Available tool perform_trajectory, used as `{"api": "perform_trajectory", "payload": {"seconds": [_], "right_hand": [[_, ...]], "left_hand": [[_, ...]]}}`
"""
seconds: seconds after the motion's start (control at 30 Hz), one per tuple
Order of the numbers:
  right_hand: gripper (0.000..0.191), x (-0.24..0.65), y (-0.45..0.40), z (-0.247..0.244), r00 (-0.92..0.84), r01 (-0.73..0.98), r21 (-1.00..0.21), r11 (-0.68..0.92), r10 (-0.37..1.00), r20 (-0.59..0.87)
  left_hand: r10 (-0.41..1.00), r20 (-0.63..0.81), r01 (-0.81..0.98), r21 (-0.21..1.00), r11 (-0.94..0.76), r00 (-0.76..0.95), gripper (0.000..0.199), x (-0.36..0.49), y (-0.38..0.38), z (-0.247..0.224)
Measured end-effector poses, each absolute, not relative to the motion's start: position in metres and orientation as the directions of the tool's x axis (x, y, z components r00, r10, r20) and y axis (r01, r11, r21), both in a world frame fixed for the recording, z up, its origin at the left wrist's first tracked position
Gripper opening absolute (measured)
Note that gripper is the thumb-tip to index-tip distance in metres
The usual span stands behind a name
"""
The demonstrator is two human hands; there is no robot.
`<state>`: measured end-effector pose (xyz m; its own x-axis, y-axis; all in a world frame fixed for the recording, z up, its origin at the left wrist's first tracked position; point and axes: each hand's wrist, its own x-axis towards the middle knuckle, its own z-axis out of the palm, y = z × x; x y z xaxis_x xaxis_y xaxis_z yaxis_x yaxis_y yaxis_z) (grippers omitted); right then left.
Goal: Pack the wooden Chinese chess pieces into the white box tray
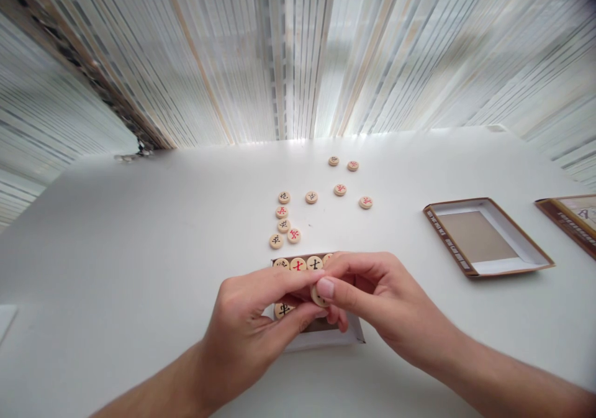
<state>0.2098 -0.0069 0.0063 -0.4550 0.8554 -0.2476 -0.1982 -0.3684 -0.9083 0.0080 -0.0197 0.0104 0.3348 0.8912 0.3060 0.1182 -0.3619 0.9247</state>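
A round wooden xiangqi piece [318, 296] is pinched between my two hands, its marking mostly covered. My left hand [249, 315] closes on its left side with thumb and fingers. From the right, my right hand [384, 290] grips it, thumb across the face. Directly beneath is a shallow cardboard box [356, 334] holding pieces in rows. Along its far side a red-marked piece [298, 264] and a black-marked piece [315, 264] show, and another black-marked piece [282, 310] lies at its left. My hands hide much of the box.
Several loose pieces lie beyond the box, including a red one [293, 236] close to it and another red piece [365, 202] farther right. An upturned box lid [487, 235] and a printed box part [575, 219] lie on the white table [139, 250]. Striped curtains [298, 51] hang behind.
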Motion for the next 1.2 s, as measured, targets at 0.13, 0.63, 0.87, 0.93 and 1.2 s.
{"api": "perform_trajectory", "payload": {"seconds": [0.13, 0.63, 0.87, 0.93, 1.2], "right_hand": [[0.035, 0.2112, -0.0056, 0.0032, -0.492, -0.24, -0.901, -0.36, 0.846, -0.207], [0.028, 0.2082, -0.0064, 0.004, -0.518, -0.284, -0.826, -0.487, 0.803, -0.295], [0.031, 0.2068, -0.0096, 0.0025, -0.466, -0.262, -0.843, -0.469, 0.827, -0.315], [0.028, 0.207, -0.0102, 0.0038, -0.471, -0.261, -0.848, -0.461, 0.828, -0.305], [0.027, 0.2085, -0.0071, 0.0073, -0.488, -0.262, -0.853, -0.451, 0.824, -0.286]], "left_hand": [[0.877, 0.373, 0.055, 0.912, -0.406, 0.303, 0.044, 0.0069, -0.0183, 0.0082], [0.851, 0.442, 0.2, 0.84, -0.504, 0.284, 0.034, 0.0044, -0.0177, 0.0055], [0.8, 0.503, 0.252, 0.77, -0.587, 0.327, 0.035, 0.004, -0.0206, 0.003], [0.809, 0.487, 0.254, 0.78, -0.572, 0.328, 0.033, 0.0051, -0.0206, 0.0042], [0.819, 0.471, 0.218, 0.806, -0.55, 0.328, 0.034, 0.0071, -0.0192, 0.007]]}}
